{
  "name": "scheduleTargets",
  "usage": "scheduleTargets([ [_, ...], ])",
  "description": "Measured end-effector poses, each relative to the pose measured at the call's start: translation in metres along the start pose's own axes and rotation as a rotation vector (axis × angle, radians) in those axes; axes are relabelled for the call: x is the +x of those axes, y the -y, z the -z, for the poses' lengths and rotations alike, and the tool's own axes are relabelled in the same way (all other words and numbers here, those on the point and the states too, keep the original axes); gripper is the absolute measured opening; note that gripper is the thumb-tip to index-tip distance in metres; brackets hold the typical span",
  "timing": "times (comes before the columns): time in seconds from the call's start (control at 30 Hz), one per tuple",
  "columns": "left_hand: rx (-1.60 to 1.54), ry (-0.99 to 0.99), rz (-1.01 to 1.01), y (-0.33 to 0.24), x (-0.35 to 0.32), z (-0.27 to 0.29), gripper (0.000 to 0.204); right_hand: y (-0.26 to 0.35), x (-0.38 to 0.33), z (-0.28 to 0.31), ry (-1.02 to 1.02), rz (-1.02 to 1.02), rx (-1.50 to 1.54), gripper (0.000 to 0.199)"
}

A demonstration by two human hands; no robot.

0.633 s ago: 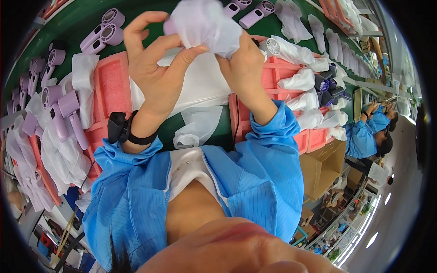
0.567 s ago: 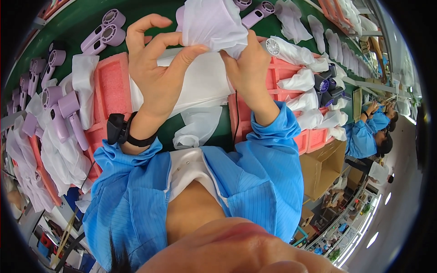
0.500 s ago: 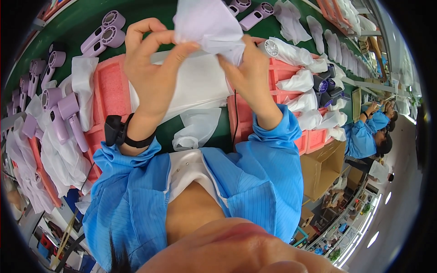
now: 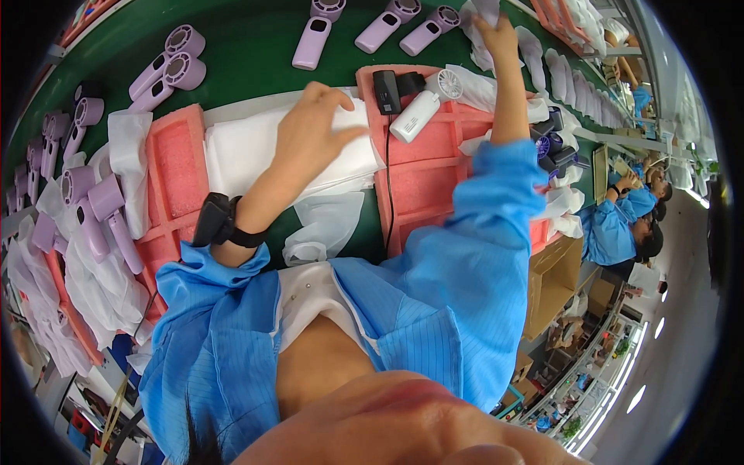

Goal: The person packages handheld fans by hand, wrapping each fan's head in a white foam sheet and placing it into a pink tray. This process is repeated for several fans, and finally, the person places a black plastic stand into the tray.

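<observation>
left hand (image 4: 318, 128) open, fingers resting on stack of white bags (image 4: 256, 155) | right hand (image 4: 496, 31) pinching white bag (image 4: 487, 9) far off | white fan (image 4: 422, 108) on pink foam tray (image 4: 434, 155)

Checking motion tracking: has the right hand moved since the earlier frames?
Yes. The right hand has swung away from the stack of white bags, out past the pink foam tray to the bench's far edge, fingers gripping a white bag.

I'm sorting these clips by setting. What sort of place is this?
Probably a factory packing line: rows of lilac handheld fans on a green bench, pink foam trays, and co-workers in blue smocks.
</observation>
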State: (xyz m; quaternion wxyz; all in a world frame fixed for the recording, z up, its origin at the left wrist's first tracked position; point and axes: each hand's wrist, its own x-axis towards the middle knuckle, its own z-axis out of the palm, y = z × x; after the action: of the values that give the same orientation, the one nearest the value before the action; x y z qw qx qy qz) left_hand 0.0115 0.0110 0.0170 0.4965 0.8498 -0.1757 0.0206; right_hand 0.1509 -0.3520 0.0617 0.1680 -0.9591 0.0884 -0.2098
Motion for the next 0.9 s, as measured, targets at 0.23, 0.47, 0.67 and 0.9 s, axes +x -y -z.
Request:
scheduleTargets([
  [0.23, 0.285, 0.072, -0.134, 0.009, -0.010, -0.015, 0.014, -0.031, 0.014, -0.072, -0.035, 0.372, -0.754, 0.051],
  [0.47, 0.075, 0.108, -0.064, 0.004, -0.004, -0.008, 0.012, -0.021, 0.051, -0.052, 0.557, 0.483, -0.532, 0.047],
  [0.67, -0.266, 0.096, 0.050, 0.013, 0.009, 0.020, 0.013, 0.062, 0.019, 0.058, 0.417, 0.471, -0.046, 0.065],
  [0.9, -0.350, 0.007, 0.070, -0.006, 0.016, 0.048, 0.013, 0.114, -0.071, 0.091, 0.424, 0.435, 0.560, 0.048],
])
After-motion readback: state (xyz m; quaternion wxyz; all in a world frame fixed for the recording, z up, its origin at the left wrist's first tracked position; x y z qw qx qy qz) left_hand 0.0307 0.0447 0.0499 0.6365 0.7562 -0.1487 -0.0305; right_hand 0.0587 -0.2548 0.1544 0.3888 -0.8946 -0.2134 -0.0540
